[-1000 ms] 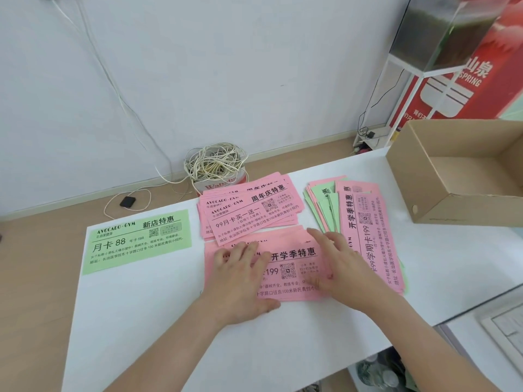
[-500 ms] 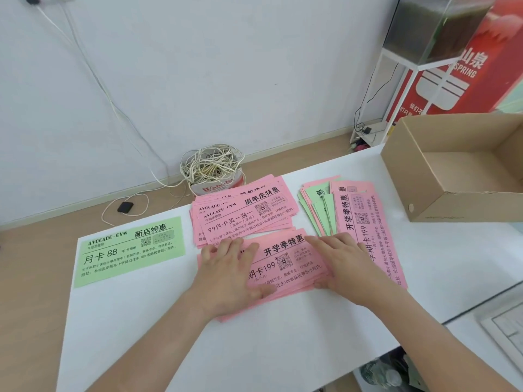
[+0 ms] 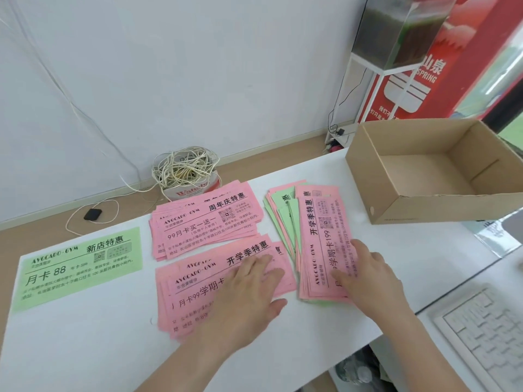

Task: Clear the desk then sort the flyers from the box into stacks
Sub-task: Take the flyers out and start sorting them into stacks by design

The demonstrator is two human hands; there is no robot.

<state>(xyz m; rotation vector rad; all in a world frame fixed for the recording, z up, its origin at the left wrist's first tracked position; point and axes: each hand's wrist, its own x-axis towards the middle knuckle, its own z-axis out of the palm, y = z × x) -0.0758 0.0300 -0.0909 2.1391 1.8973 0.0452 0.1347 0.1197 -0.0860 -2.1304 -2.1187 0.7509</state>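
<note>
The left hand lies flat, fingers spread, on the near pink stack. The right hand rests, fingers straight, on the mixed pile just beside it. Behind lies the far pink stack, with a green flyer at left and the box at right.

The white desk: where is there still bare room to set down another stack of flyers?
Bare desk: the near edge, before the green flyer and left of the near pink stack; also between the mixed pile and the cardboard box. The middle is crowded: stacks, left hand, right hand.

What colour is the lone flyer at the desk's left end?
The flyer is light green with black print; the head view shows it.
</note>
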